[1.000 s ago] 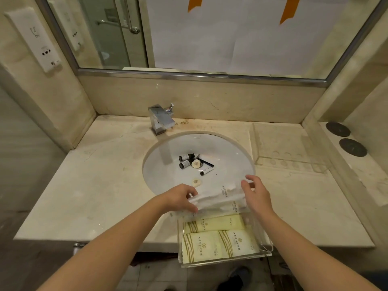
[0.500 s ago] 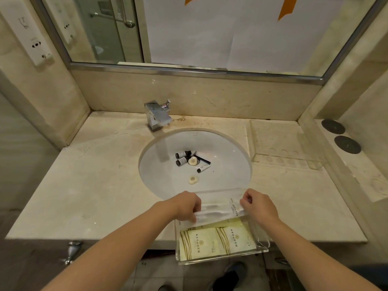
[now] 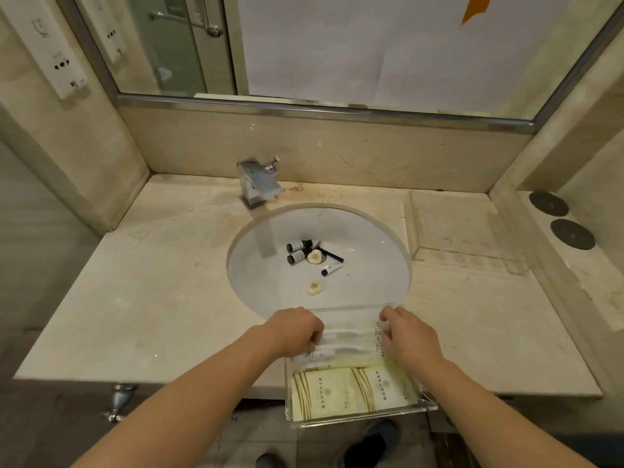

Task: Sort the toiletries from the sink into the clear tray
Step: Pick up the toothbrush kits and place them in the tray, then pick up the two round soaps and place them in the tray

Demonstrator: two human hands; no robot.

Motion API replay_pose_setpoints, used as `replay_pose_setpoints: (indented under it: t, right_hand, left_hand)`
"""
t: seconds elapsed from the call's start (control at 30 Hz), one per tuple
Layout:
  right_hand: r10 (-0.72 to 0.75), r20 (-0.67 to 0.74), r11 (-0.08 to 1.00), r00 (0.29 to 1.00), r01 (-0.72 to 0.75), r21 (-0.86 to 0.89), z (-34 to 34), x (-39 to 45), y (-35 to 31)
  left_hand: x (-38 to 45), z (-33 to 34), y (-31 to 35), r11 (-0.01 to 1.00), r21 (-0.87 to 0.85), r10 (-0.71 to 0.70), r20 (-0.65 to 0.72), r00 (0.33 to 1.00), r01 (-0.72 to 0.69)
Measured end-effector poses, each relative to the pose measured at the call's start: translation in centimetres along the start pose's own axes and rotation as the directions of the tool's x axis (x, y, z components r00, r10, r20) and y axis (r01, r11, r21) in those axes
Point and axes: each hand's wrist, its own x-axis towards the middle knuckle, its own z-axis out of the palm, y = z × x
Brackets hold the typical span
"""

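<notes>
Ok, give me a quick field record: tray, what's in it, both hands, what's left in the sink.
tray: clear tray at the counter's front edge, overhanging it
in tray: white sachets, yellow-green packets
left hand: fingers curled on the white sachets' left end
right hand: fingers curled on their right end
sink: two dark bottles, two round soaps, small white tube, thin dark stick
second tray: right of the sink
</notes>
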Motion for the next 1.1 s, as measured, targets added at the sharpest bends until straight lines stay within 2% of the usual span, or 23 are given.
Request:
replay_pose_setpoints:
  t: [0.17,0.27,0.37,0.5,0.63,0.9,1.1]
  right_hand:
    - [-0.003,0.026,1.0,1.0,0.004,-0.022,-0.1,0.4,-0.2]
    - [0.034,-0.005,0.999,0.999,-0.033,0.032,-0.4,0.7,-0.3]
    - [0.091,-0.07,0.991,0.993,-0.084,0.1,-0.6,1.2,-0.6]
    - [0.111,-0.123,0.981,0.986,-0.089,0.172,-1.2,2.4,-1.3]
    - [0.094,-0.113,0.966,0.989,-0.063,0.249,-1.6,4.7,-2.3]
    - [0.017,0.094,0.948,0.995,-0.046,0.316,-0.2,11.0,-3.5]
    - [-0.093,0.32,0.947,0.943,-0.016,0.322,2.0,15.3,-3.4]
  left_hand:
    - [0.5,0.0,-0.2,1.0,-0.01,0.003,-0.001,1.0,-0.003]
    - [0.9,-0.4,-0.7,0.994,-0.11,-0.025,0.001,1.0,0.025]
    - [1.2,-1.0,-1.1,0.973,-0.226,-0.062,-0.083,0.995,0.042]
    - [2.3,-2.0,-1.8,0.898,-0.426,-0.229,-0.232,0.945,0.113]
    - [3.5,-2.4,-3.0,0.787,-0.58,-0.407,-0.234,0.883,0.209]
    - [7.0,-2.2,-5.0,0.679,-0.647,-0.535,-0.112,0.837,0.347]
    - [11.0,-1.8,-6.0,0.681,-0.599,-0.542,-0.025,0.84,0.422]
